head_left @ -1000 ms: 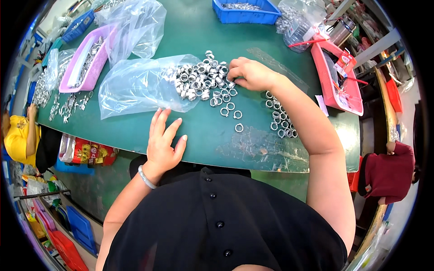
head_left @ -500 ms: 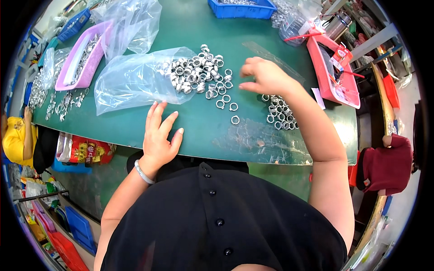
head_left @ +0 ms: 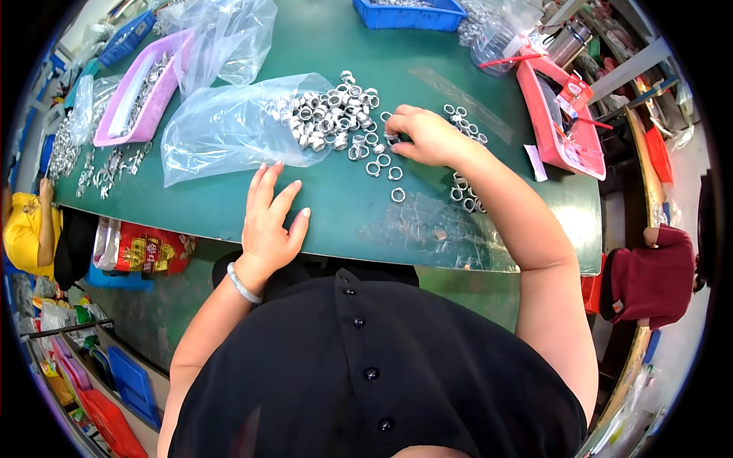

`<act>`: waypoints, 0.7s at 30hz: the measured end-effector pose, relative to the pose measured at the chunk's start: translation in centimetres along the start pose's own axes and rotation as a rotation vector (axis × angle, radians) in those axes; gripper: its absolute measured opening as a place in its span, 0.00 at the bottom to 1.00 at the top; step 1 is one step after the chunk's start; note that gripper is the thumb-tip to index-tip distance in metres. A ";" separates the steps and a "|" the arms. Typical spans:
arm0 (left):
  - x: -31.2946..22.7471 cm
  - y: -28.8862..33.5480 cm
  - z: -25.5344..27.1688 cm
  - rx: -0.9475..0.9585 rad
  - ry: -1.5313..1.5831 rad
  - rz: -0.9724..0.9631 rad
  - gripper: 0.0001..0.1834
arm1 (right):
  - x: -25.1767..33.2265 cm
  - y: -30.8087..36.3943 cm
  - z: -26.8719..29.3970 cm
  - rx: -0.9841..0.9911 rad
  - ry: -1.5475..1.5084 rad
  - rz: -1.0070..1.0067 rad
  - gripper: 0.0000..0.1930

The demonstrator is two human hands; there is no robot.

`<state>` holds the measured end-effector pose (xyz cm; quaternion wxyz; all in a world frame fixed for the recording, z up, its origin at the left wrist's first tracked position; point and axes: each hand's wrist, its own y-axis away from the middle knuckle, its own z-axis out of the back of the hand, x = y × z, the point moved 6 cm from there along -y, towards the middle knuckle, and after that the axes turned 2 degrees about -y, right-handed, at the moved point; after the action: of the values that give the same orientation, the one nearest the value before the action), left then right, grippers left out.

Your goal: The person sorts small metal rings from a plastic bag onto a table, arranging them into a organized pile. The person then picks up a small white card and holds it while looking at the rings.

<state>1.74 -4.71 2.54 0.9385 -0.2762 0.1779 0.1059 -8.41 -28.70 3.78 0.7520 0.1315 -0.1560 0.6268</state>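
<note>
Round silver metal rings point(head_left: 336, 116) are met by the bare right hand point(head_left: 429, 137), fingers narrowed; whether one is held cannot be told
At the green table's point(head_left: 343, 210) near edge, the bare left hand point(head_left: 270, 223) is splayed wide; farther back, the rings are heaped

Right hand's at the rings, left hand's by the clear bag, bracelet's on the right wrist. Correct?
Not quite: the head view shows the bracelet on the left wrist. The rest holds: the right hand is at the rings, the left hand by the clear bag.
</note>
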 end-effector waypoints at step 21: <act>0.1 0.1 0.1 -0.003 0.009 -0.004 0.20 | 4.9 6.1 -0.3 0.144 0.203 0.205 0.10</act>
<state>1.80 -4.59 2.50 0.9374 -0.2786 0.1816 0.1030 -13.57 -23.02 5.47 0.6845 0.1044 -0.0468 0.7200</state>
